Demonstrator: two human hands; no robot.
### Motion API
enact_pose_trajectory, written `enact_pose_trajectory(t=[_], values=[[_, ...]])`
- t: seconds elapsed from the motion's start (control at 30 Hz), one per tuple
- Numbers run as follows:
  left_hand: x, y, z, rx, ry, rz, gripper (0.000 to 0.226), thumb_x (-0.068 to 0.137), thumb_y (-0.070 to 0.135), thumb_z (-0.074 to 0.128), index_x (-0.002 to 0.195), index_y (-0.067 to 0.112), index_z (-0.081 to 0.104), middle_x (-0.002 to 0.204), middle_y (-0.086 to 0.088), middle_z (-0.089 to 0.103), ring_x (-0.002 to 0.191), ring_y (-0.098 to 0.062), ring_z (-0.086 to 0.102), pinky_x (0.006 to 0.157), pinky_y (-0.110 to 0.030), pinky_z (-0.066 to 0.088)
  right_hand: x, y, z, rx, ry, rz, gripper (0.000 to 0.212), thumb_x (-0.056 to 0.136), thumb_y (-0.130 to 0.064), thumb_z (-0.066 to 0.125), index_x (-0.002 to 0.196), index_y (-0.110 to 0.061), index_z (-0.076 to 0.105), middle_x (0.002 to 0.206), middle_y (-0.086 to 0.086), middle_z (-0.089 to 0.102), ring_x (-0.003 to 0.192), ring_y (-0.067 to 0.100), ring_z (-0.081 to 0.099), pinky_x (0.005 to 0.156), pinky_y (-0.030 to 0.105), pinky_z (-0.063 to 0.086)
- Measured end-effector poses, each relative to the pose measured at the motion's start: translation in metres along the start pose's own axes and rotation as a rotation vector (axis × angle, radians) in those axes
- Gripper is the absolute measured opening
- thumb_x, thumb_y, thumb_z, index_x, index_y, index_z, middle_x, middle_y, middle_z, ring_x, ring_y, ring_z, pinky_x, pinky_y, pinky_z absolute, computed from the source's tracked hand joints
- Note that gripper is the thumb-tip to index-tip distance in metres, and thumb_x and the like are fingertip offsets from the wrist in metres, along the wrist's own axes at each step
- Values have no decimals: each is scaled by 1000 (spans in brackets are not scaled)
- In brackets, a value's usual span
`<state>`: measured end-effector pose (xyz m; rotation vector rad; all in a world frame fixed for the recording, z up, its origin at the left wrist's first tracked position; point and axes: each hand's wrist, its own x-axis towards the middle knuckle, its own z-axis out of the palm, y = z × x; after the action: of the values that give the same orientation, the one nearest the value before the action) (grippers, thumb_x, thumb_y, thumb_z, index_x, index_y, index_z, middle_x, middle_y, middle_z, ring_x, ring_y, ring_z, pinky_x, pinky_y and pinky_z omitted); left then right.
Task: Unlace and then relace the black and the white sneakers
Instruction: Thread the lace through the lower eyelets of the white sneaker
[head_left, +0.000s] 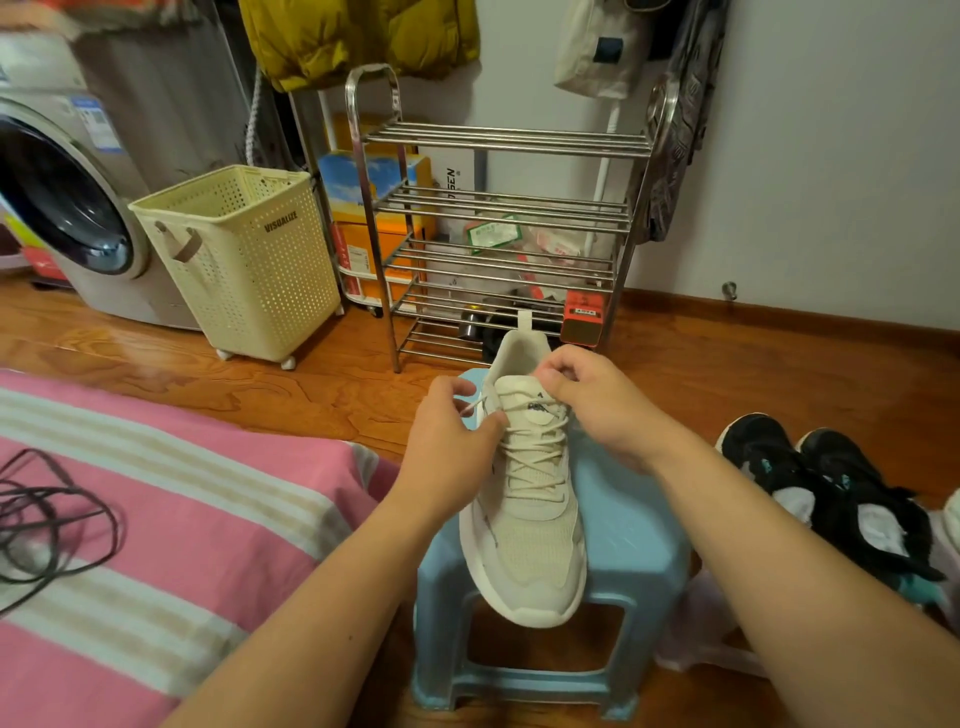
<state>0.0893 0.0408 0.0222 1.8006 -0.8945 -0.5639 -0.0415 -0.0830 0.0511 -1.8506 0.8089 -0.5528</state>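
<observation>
White sneaker (524, 499) on stool (631, 525); left hand (449, 447) pinches lace (475, 405), right hand (592, 400) apparently too (fingertips hidden).

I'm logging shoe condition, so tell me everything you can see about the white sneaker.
The white sneaker is cream, with a mesh-like upper, pale sole, heel loop and small dark tongue logo. It lies on a blue stool, toe toward the camera. Its laces are crossed through most eyelets. The left hand pinches a lace end; the right hand grips near the tongue.

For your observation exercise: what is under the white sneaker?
The white sneaker rests on a light blue plastic stool standing on the wooden floor. The stool top beneath the sole is hidden.
</observation>
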Motion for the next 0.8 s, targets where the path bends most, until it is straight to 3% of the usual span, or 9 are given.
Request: enact_pose_trajectory(t=[0.1,0.17,0.27,0.33,0.4,0.53,0.67,0.8], values=[[-8,-3,4,52,45,5,29,90,35,69,98,29,42,108,9,43,96,-18,55,79,-31,46,-5,6,3,87,302,19,14,103,-20,54,114,-17,63,115,-5,66,109,10,61,92,25,49],[-16,-8,6,64,7,-31,33,88,39,69,94,31,38,107,16,31,96,-18,57,85,-34,51,-20,9,4,1,426,97,31,99,-31,61,127,-19,56,125,-7,58,118,13,56,85,21,44],[-21,-11,10,135,-23,-45,34,86,43,70,94,32,38,107,15,31,93,-16,59,84,-36,54,-44,14,13,-85,203,292,62,89,-47,69,142,-24,44,132,-9,54,119,13,55,87,27,44],[-22,-9,13,163,0,-67,33,85,45,69,94,28,42,106,11,39,88,-10,55,78,-33,50,-51,20,24,-120,116,312,54,85,-53,71,131,-28,55,123,-10,64,110,13,61,88,32,50],[-21,-7,13,201,6,-68,33,84,44,70,93,23,46,104,5,47,84,-8,50,71,-31,43,-53,21,32,-227,147,276,42,89,-55,64,121,-28,63,113,-9,68,103,14,63,89,37,52],[-24,1,10,338,15,-12,26,84,37,68,93,23,48,98,4,54,83,-10,52,68,-30,42,-55,22,34,-362,159,257,37,100,-50,43,118,-22,60,113,3,66,103,26,61,92,47,51],[-29,10,16,437,56,98,19,89,31,58,99,20,46,94,1,57,85,-22,57,78,-42,50,-56,20,33,-368,148,270,35,104,-43,37,111,-18,61,110,7,65,101,27,59,90,45,49],[-25,5,11,309,16,29,21,90,35,61,100,24,47,99,5,59,88,-15,58,77,-38,49,-53,15,26,-255,116,295,29,99,-44,46,98,-21,64,96,-1,67,89,16,61,72,36,48]])
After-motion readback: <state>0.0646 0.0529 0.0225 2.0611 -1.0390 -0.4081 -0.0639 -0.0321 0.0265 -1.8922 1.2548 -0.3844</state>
